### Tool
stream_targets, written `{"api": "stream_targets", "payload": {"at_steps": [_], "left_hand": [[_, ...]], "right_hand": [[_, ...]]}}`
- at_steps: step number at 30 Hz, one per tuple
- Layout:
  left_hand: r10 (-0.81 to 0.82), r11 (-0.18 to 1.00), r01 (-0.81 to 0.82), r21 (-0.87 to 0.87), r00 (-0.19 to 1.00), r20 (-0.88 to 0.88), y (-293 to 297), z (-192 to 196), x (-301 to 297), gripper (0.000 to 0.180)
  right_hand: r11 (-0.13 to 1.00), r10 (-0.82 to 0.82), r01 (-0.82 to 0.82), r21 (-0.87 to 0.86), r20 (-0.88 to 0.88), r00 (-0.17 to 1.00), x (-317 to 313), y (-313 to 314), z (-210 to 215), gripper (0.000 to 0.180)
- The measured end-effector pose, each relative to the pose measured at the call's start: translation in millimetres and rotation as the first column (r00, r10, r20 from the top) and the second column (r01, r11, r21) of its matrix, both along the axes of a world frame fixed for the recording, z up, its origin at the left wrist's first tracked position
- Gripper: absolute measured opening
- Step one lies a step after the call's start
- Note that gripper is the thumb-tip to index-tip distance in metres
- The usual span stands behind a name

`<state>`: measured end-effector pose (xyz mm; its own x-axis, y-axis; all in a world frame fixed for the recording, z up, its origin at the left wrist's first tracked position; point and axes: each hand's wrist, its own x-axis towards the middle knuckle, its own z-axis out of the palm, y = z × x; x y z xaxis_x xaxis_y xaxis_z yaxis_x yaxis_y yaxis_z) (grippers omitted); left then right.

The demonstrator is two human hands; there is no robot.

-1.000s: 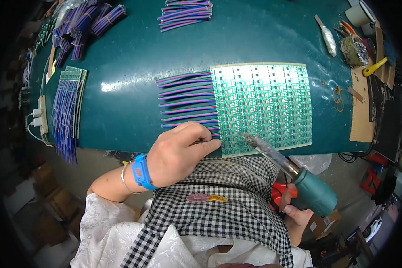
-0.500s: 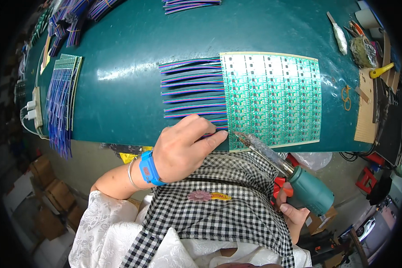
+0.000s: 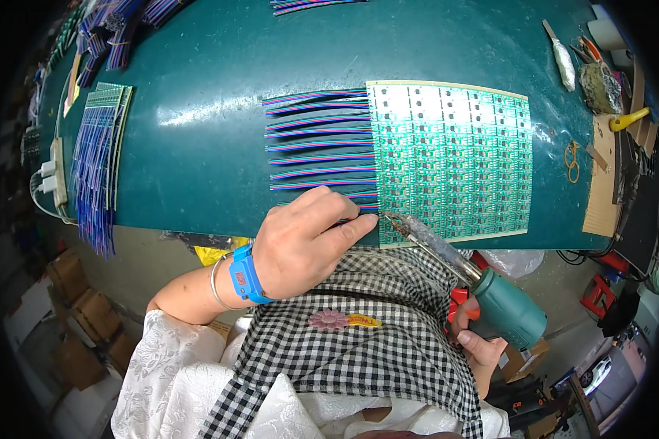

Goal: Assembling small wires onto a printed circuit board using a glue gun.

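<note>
A panel of green circuit boards [image 3: 454, 168] lies at the table's near edge. Short ribbon cables [image 3: 318, 154] with blue, red and black strands run leftward in a row from its left edge. My left hand [image 3: 300, 238], wearing a blue wristband, pinches the nearest ribbon cable [image 3: 367, 208] against the panel's lower left edge; the fingers hide much of it. In my right hand [image 3: 479, 344] is a green soldering gun [image 3: 511, 311] with a red trigger. Its tip points up and left to the panel's edge, close to my left fingertips; whether it touches is too small to tell.
Wired panels [image 3: 102, 154] are stacked at the left, beside a white power strip [image 3: 57, 175]. Bundled ribbon cables [image 3: 121, 29] lie far left. On the right are rubber bands [image 3: 572, 162], a wrapped blade [image 3: 561, 64], a cardboard strip [image 3: 600, 183] and a yellow-handled tool [image 3: 628, 119].
The table and panel appear slightly shifted in the view. Both hands, the pinched ribbon cable and the soldering gun keep almost the same positions relative to each other.
</note>
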<state>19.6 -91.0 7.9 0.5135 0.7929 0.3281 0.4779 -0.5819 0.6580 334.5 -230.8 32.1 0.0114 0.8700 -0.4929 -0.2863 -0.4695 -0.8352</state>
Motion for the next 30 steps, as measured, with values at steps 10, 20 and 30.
{"api": "stream_targets", "payload": {"at_steps": [10,20,30], "left_hand": [[0.023,1.0,-0.023,0.008,1.0,-0.002,-2.0,-1.9,1.1,0.039],[0.025,0.999,-0.025,0.025,1.0,-0.012,-2.0,0.3,2.2,0.04],[0.011,0.999,-0.012,0.033,1.0,0.025,-1.3,-4.1,0.7,0.04]], "right_hand": [[0.993,0.083,-0.089,0.078,0.078,0.994,1.2,7.7,-0.1,0.055],[0.997,-0.055,0.057,-0.053,0.05,0.997,-7.3,6.9,14.9,0.062],[0.999,-0.029,0.03,-0.016,0.017,0.999,-3.8,5.1,11.1,0.059]]}}
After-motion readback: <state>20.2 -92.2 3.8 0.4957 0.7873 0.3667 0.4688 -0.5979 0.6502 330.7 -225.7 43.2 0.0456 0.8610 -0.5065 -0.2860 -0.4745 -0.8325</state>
